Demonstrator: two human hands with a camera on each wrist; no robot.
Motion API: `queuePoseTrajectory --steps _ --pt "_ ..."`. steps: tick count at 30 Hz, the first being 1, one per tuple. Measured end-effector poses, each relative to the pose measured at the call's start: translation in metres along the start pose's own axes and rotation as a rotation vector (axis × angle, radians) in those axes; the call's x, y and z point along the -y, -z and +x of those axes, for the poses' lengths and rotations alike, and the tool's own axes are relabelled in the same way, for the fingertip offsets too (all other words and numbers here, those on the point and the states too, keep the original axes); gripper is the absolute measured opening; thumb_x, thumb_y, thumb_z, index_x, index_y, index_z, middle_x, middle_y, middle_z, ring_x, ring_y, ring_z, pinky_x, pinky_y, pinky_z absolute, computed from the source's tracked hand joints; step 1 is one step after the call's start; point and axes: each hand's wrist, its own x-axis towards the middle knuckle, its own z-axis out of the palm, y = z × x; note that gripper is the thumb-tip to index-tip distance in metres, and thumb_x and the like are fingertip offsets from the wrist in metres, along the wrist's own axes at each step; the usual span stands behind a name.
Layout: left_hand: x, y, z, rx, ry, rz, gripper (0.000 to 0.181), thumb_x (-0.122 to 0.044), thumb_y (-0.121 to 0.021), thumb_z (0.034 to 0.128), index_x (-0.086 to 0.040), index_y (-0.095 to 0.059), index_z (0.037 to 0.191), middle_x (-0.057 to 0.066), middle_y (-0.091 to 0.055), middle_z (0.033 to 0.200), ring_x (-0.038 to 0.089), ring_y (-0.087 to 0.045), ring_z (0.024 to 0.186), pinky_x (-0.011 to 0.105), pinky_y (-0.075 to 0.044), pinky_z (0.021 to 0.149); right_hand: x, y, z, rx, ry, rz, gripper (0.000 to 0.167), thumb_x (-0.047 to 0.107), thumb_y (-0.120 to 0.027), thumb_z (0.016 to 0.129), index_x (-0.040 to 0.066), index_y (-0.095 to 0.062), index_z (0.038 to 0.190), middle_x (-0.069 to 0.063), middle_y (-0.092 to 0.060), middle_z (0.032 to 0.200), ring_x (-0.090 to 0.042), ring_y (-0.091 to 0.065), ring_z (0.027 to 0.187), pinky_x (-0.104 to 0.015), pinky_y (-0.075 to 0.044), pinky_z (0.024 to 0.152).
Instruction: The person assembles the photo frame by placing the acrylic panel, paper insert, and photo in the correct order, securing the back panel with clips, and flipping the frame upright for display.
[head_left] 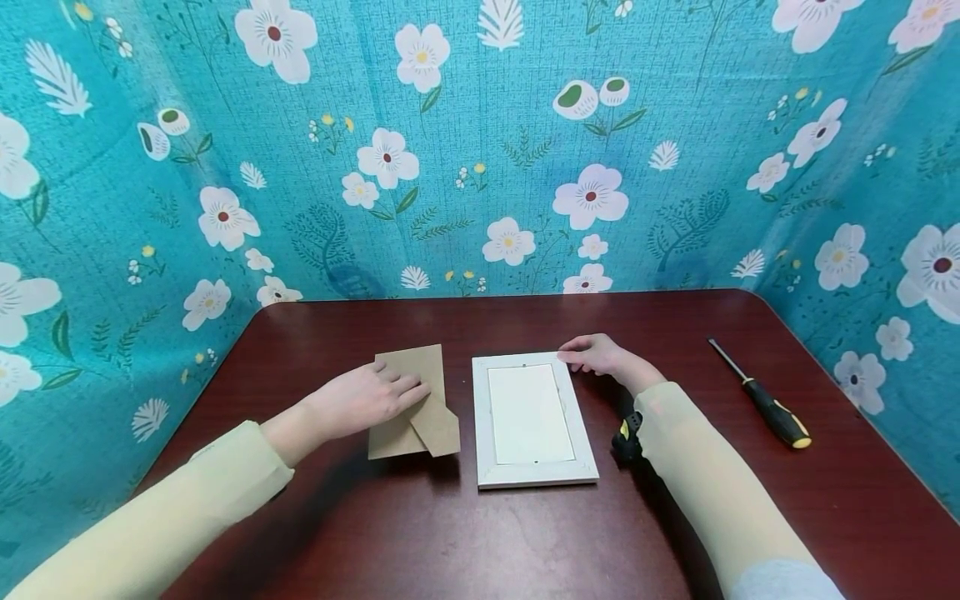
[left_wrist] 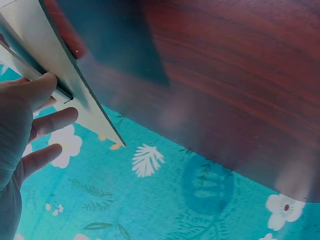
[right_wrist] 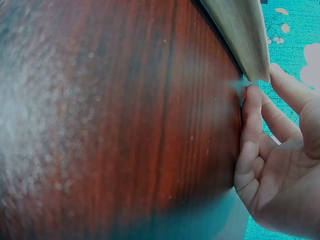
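Two grips: left hand point(head_left: 366, 402) pinches cardboard backing point(head_left: 392, 435) by stand leg point(head_left: 438, 427) (seems handy handle); right hand point(head_left: 597, 356) pinches picture frame point(head_left: 484, 421) at corner, probably to steady it.

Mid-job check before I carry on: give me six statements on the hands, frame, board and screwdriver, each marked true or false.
1. The left hand holds the board. True.
2. The right hand touches the frame's far right corner. True.
3. The board sits inside the frame. False: it is apart, on the frame's left.
4. The screwdriver lies right of the frame. True.
5. The screwdriver's handle is white. False: it is black and yellow.
6. The frame stands upright. False: it lies on the table.
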Motion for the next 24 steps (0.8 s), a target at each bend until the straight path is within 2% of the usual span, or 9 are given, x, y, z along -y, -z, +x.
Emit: queuePoseTrajectory --steps 7,15,24 --pt "0.002 0.008 0.013 0.001 -0.010 0.015 0.054 -0.006 -0.075 0.0841 -0.010 -0.056 0.134 0.006 -0.064 0.115 0.017 -0.062 0.087 0.033 -0.049 0.075 0.002 -0.001 0.001 0.001 -0.020 0.001 0.043 0.032 -0.065 0.094 0.003 -0.062 0.125 -0.007 -0.065 0.087 -0.020 -0.053 0.079 -0.029 -0.040 0.066" --pt "0.000 0.015 0.030 -0.001 -0.037 0.051 0.050 -0.006 -0.073 0.0861 -0.012 -0.056 0.133 0.004 -0.063 0.118 0.016 -0.062 0.088 0.031 -0.049 0.073 0.001 0.001 -0.001 0.015 0.002 0.009 0.043 0.031 -0.064 0.095 0.001 -0.061 0.125 -0.008 -0.065 0.088 -0.021 -0.052 0.079 -0.030 -0.041 0.067" --pt "-0.003 0.018 0.049 -0.009 -0.062 0.037 0.046 -0.008 -0.071 0.0879 -0.012 -0.055 0.131 0.002 -0.063 0.116 0.015 -0.061 0.089 0.029 -0.049 0.073 0.000 0.001 -0.002 0.007 0.005 0.015 0.043 0.031 -0.065 0.095 0.001 -0.061 0.125 -0.008 -0.064 0.087 -0.021 -0.052 0.078 -0.030 -0.041 0.067"
